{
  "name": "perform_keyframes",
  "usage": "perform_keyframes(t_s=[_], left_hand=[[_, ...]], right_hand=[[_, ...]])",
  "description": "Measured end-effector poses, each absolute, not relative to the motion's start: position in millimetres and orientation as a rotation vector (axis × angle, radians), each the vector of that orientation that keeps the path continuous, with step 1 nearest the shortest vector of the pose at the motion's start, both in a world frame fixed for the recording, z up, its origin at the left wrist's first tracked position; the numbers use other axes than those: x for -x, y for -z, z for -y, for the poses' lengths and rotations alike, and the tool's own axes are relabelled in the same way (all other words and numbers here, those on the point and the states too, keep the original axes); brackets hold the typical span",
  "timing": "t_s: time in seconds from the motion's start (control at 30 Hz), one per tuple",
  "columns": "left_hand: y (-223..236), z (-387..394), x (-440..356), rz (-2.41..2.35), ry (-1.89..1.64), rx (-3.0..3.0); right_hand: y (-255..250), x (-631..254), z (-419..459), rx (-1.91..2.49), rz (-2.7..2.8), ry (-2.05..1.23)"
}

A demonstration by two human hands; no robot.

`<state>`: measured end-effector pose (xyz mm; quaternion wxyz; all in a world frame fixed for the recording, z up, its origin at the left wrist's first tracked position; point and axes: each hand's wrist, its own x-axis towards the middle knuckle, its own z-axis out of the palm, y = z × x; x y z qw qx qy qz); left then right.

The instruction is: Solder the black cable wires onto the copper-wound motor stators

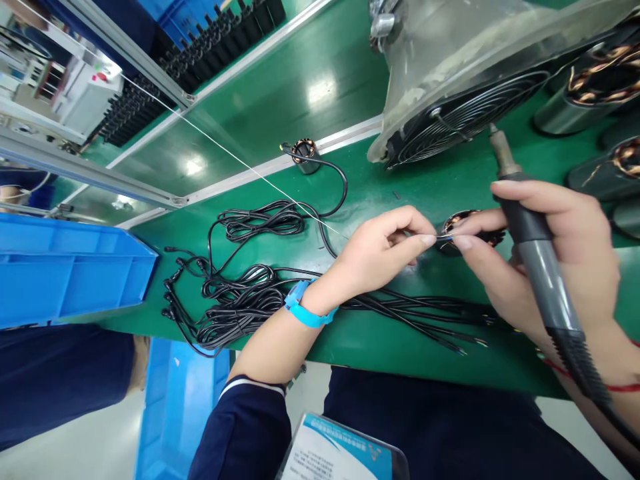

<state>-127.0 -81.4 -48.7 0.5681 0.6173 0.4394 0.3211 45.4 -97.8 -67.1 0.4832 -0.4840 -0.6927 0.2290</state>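
Observation:
My left hand (385,250) pinches a thin wire end together with a strand of solder wire (225,152) that runs up to the left. My right hand (545,257) holds a grey soldering iron (530,233), its tip pointing up, while its fingertips also pinch the same wire end. Just behind the fingers sits a small motor stator with copper windings (463,227) on the green bench. A blue wrist strap (303,308) circles my left wrist.
A bundle of black cables (240,287) lies left of my hands. Another stator (305,155) stands further back. A fume fan with a wire grille (460,113) and several stators (595,80) are at the right. Blue bins (70,273) sit at the left.

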Motion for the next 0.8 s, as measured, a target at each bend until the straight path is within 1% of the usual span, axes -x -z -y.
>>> perform_keyframes(t_s=[0.13, 0.37, 0.6, 0.8], left_hand=[[47.2, 81.6, 126.2, -1.083, -0.732, -1.553], [44.0, 81.5, 121.1, -1.272, -0.731, -1.72], [47.0, 81.7, 118.5, -1.353, -0.741, -1.699], [48.8, 84.2, 115.4, -1.335, -0.765, -1.717]], right_hand=[[71.1, -50.5, 96.1, 1.15, 1.744, -0.574], [75.6, -62.4, 88.3, 1.111, 2.071, -0.351], [79.3, -52.4, 85.0, 1.289, 2.001, -0.133], [66.1, -60.5, 100.0, 1.291, 1.986, -0.214]])
